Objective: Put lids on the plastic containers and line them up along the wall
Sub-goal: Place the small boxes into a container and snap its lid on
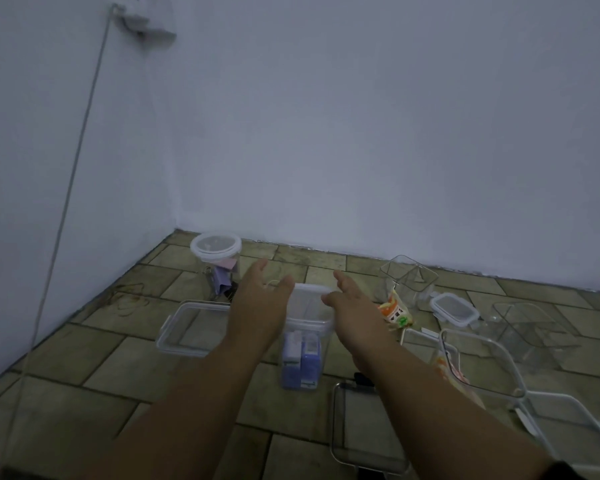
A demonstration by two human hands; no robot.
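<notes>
Flanking the lidded container (305,344), left hand (258,299) and right hand (352,301), fingers straight, thumbs touching its lid (310,293)

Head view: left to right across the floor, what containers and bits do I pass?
Round jar → tall box holding purple packs → snack packet → small lid → clear tub.

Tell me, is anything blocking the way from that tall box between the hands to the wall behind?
Nothing visible does. The floor between the tall box and the wall looks bare. A round jar stands left of that path, in the corner, and an open container right of it.
</notes>
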